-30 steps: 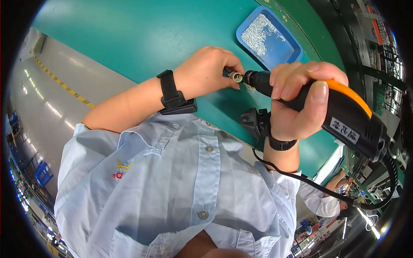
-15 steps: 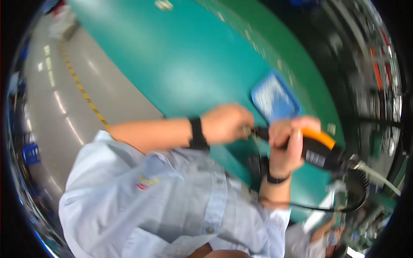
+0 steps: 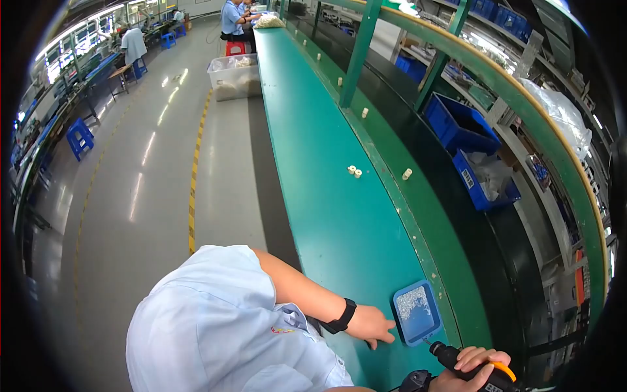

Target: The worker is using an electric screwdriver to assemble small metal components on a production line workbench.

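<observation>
My right hand (image 3: 482, 372) is wrapped round a black and orange electric screwdriver (image 3: 449, 356). The driver's thin tip points at the near edge of a shallow blue tray (image 3: 400, 312). Many small silvery pieces (image 3: 413, 302), too small to tell apart, lie in the tray's far part. Just left of the tray, over the green tabletop (image 3: 326, 196), my left hand (image 3: 369, 325) has thumb and fingers apart, with nothing visible in it. A black band (image 3: 340, 316) circles my left wrist.
Two small cream cylinders (image 3: 354, 171) lie on the tabletop, with others such as this cylinder (image 3: 407, 174) along the ledge. Blue bins (image 3: 483, 179) and a green rail (image 3: 360, 59) stand to the right. A clear tub (image 3: 234, 81) sits beyond, near seated people.
My view has swung toward the length of the bench. The left hand, earlier pinching a small piece at the screwdriver's tip, is now apart from it. The screwdriver tip has come to the tray.
</observation>
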